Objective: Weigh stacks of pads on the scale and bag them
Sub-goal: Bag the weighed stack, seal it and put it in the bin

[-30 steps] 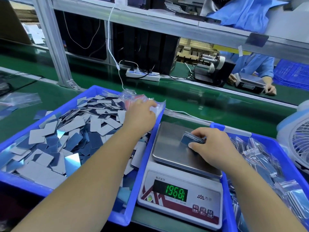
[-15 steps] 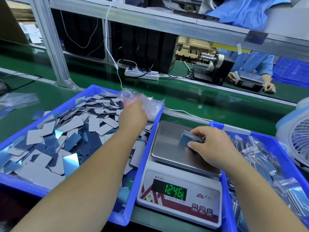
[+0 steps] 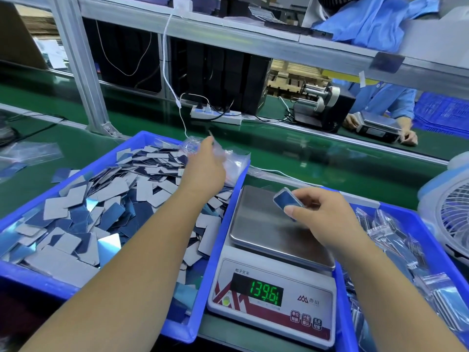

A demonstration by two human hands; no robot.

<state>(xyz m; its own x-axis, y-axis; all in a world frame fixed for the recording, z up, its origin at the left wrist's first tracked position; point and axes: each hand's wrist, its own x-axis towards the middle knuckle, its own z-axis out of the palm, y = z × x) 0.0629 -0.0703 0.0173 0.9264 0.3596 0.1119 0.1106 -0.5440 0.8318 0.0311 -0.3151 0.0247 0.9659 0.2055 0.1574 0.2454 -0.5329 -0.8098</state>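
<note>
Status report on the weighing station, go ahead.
Right hand grips pad stack, lifted over scale. Left hand reaching into clear bags at tray's far corner. Nothing in the way.

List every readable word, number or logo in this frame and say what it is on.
"139.61": green digits on the scale display; the decimal point is unclear.
"电子天平": small print above the display.
"香山" with a zigzag logo: right of the display.
Three red buttons: Chinese labels too small to read.
Loose pads, bags, power strip: no readable text.
</note>
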